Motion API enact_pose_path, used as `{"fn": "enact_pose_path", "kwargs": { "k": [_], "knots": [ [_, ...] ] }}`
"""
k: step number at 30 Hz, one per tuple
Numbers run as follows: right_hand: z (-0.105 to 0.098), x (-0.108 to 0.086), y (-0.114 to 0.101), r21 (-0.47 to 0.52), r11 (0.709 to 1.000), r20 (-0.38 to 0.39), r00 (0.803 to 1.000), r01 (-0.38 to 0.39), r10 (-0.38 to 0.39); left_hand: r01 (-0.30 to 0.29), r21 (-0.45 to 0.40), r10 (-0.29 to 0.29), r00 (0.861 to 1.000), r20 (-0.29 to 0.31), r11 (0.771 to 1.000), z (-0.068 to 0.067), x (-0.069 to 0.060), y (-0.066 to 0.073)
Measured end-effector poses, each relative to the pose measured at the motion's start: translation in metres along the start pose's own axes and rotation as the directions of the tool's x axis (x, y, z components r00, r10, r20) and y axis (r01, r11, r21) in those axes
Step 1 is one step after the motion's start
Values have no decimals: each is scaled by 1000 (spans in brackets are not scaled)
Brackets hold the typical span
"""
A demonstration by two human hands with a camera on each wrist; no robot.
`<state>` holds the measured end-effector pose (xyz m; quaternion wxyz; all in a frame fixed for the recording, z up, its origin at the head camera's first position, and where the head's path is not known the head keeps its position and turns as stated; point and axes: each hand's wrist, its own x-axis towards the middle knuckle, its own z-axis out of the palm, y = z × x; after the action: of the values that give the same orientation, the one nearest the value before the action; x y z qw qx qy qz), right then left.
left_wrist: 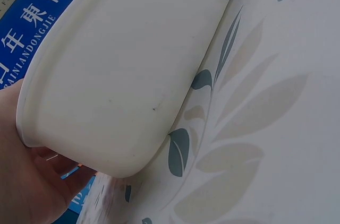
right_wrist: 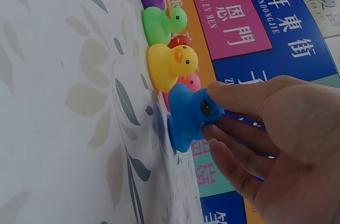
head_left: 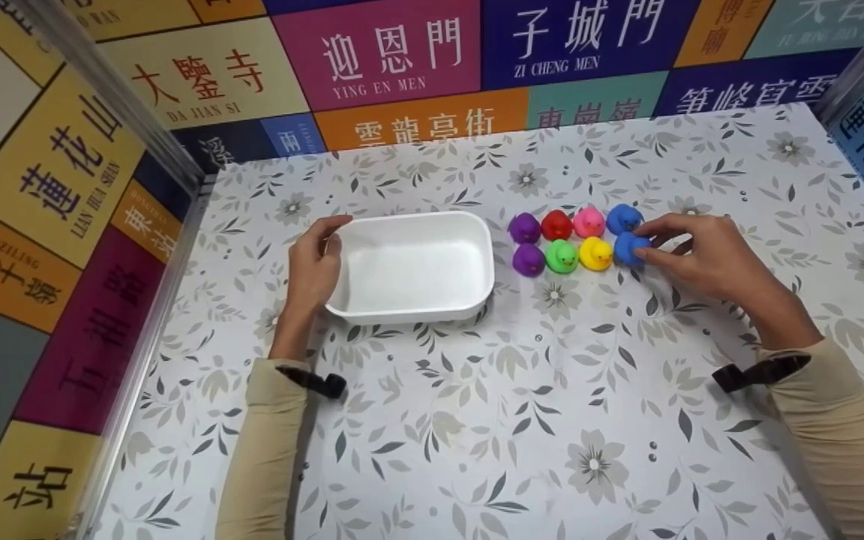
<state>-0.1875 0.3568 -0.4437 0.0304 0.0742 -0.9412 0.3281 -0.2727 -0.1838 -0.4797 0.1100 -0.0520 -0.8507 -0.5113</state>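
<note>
At the left end of a white plastic tub (head_left: 417,262), my left hand (head_left: 314,262) holds the tub by its end. The left wrist view shows the tub's outer wall (left_wrist: 122,70) with fingers against its end. To the right, my right hand (head_left: 702,251) pinches a blue rubber duck (right_wrist: 191,110) by its head between thumb and fingers. That duck stands in the front row, right of a yellow duck (head_left: 595,254), a green duck (head_left: 561,256) and a purple duck (head_left: 528,260). Behind are another blue duck (head_left: 622,218), a pink duck (head_left: 589,222), a red duck (head_left: 556,224) and a second purple duck (head_left: 524,228).
A white tablecloth (head_left: 477,420) with grey flowers and leaves covers the table. Colourful panels with Chinese lettering (head_left: 394,60) stand along the back, left and right sides. The tub's inside shows only its white floor.
</note>
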Motion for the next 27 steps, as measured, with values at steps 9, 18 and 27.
{"fn": "enact_pose_path", "kwargs": {
  "k": [9,18,27],
  "knots": [
    [5,2,3,-3,1000,18,1000,-14,14,1,-18,-1,1000,3,1000,-1,-1,-1],
    [9,1,3,-8,999,18,999,-47,47,15,-37,-15,1000,14,999,-2,-2,-1],
    [6,1,0,4,996,49,995,-85,85,7,25,-7,1000,10,1000,-4,-1,1]
  ]
}}
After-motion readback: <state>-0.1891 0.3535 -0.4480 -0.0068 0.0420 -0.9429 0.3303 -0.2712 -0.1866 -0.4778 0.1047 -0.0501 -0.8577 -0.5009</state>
